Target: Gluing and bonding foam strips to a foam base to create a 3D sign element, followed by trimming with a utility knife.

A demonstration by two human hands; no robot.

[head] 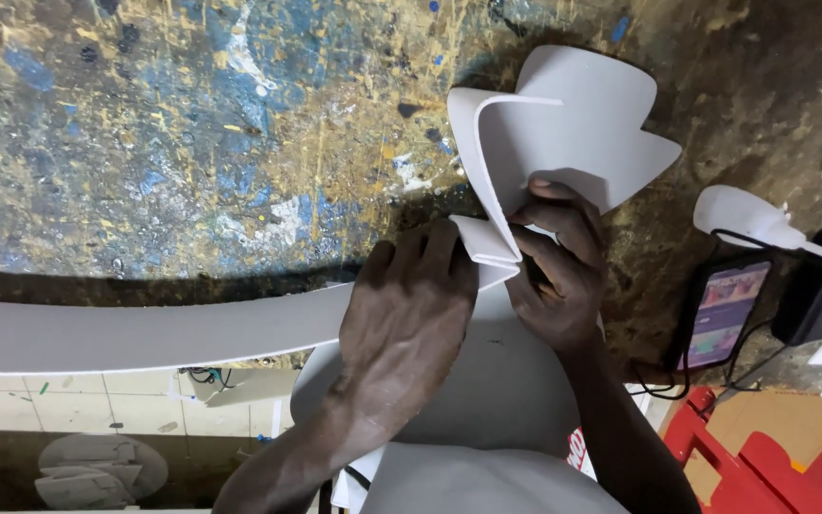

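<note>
A pale grey foam sheet [573,124] with cut-out lobes curls upward over the paint-spattered worktable [192,143]. My right hand [556,262] pinches its folded lower edge between thumb and fingers. My left hand [406,319] lies palm down beside it, its fingertips pressing the small folded flap of the same sheet. A long curved grey foam strip [135,333] runs leftward from under my left hand along the table's front edge.
A phone [723,312] with a lit screen and a cable lies at the right, next to white offcuts [744,214] and a dark device [820,295]. Red plastic furniture [763,457] stands at lower right. More grey foam pieces [97,471] lie on the tiled floor below.
</note>
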